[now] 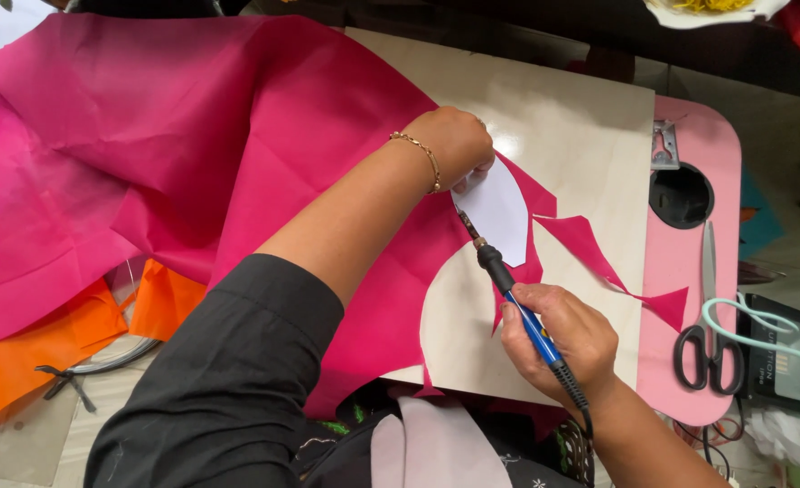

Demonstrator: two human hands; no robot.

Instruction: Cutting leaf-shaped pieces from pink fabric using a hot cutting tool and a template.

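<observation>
Now the left hand (457,140) presses a white paper template (495,210) onto pink fabric (192,136) on the tabletop (580,126), while the right hand (558,339) fingers grip a blue hot-cutting pen (513,294) at the template's edge.

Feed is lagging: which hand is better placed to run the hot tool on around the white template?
Right. The right hand grips the blue-handled tool, tip at the template edge; the left hand pins it.
</observation>
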